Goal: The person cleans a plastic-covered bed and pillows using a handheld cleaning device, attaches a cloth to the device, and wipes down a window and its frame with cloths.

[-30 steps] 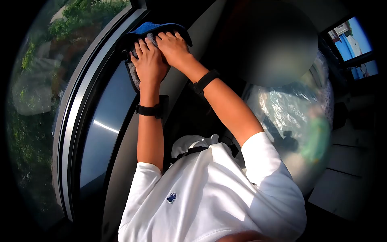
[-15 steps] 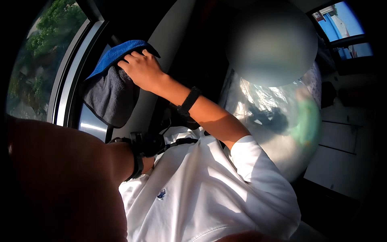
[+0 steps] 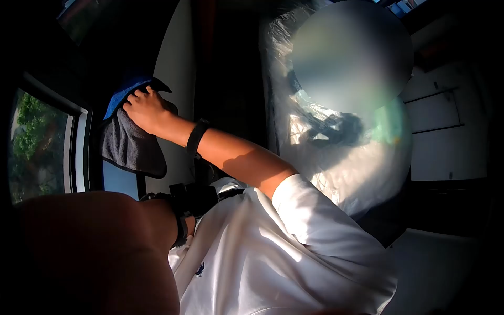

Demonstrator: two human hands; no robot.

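My right hand (image 3: 147, 109) reaches across to the left and grips a microfiber towel (image 3: 131, 147). Grey pile shows on most of the towel, a blue side along its upper edge, with black trim. The fingers are bent over the folded upper part, and the lower part hangs down beside the window frame. Whether the towel touches the panel behind it I cannot tell. A black band circles my right wrist. At the lower left my left arm (image 3: 100, 247) is close to the camera and in shadow, a black strapped device on it; the left hand itself is hidden.
A window (image 3: 42, 147) with trees outside lies at the left, its frame (image 3: 81, 152) close to the towel. A pale panel (image 3: 173, 58) rises behind the hand. Crinkled clear plastic (image 3: 341, 173) covers a seat-like shape at the right. A round blur hides the upper right.
The view has shifted, and the right hand with the towel now appears lower and farther left, in more shadow. The hand keeps hold of the towel.
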